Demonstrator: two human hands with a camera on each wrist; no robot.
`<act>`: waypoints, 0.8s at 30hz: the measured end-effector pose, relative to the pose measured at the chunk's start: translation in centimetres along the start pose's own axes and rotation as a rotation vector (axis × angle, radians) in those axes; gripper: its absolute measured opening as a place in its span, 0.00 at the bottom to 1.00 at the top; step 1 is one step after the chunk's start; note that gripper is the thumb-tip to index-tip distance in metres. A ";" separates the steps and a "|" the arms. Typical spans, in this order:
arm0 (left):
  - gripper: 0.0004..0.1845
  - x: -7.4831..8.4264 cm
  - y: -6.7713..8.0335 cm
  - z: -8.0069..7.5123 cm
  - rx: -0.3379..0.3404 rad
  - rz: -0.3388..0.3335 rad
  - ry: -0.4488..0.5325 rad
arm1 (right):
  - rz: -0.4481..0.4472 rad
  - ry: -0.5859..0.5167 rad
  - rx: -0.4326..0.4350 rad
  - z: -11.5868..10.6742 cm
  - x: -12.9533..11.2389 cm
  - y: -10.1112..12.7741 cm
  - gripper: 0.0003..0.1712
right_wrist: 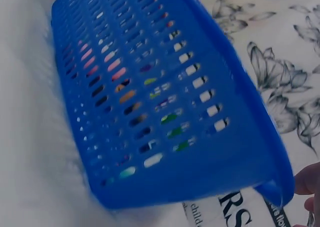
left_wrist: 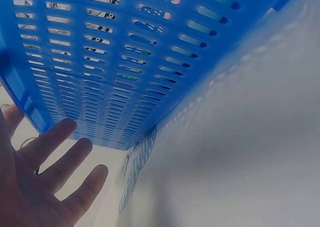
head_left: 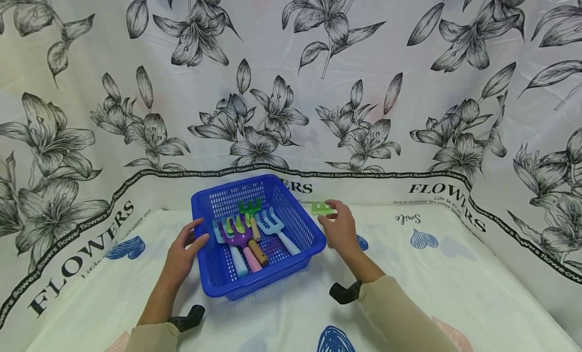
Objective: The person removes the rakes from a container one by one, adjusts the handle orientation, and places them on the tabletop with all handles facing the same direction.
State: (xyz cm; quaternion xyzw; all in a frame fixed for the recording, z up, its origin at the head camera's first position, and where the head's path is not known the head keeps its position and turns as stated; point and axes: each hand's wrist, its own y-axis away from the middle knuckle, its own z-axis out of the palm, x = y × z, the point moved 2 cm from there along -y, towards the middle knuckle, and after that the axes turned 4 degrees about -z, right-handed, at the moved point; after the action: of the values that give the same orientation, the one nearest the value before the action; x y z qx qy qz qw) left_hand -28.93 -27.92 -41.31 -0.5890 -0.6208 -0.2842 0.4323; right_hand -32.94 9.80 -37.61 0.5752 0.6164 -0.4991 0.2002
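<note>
— Grip first: what do the hands have?

— Right hand [head_left: 341, 225] pinches a small green piece [head_left: 322, 208] between its fingertips, just past the basket's far right corner, at about one o'clock from the basket. Left hand [head_left: 184, 248] is released, fingers straight and spread; the left wrist view shows them beside the slotted wall, and I cannot tell whether they touch it.

— And the basket itself?

— Blue plastic basket [head_left: 313, 243] sits in the middle of the bench [head_left: 454, 281], between the two hands. Inside lie toy garden tools: a purple fork [head_left: 238, 236], a light blue fork [head_left: 272, 223], a green rake [head_left: 250, 206] at twelve o'clock, and a wooden handle [head_left: 258, 252] among them.

— What about the surface?

— A white cloth with blue scribbled hearts [head_left: 420, 238] covers the bench. At twelve o'clock a white sheet [head_left: 291, 64] printed with black lilies and the word "FLOWERS" hangs as a backdrop and wraps round both sides.
</note>
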 end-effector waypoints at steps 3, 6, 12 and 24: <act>0.39 0.0 0.0 0.0 -0.001 0.002 0.003 | -0.023 -0.045 -0.014 0.1 -0.9 0.1 0.26; 0.39 0.0 0.1 0.0 0.001 0.002 0.004 | -0.050 -0.082 -0.027 0.3 -1.6 0.3 0.26; 0.39 0.2 0.0 0.2 0.000 0.000 0.011 | -0.113 -0.130 -0.050 0.5 -2.3 0.5 0.27; 0.39 0.0 -0.1 0.0 0.006 0.001 0.007 | -0.213 -0.095 -0.104 2.0 -3.9 1.4 0.28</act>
State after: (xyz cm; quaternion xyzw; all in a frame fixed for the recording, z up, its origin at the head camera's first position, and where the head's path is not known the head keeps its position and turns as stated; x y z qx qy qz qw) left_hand -28.98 -27.93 -41.35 -0.5871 -0.6198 -0.2843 0.4362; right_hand -31.27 5.86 -35.79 0.4712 0.6888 -0.5115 0.2046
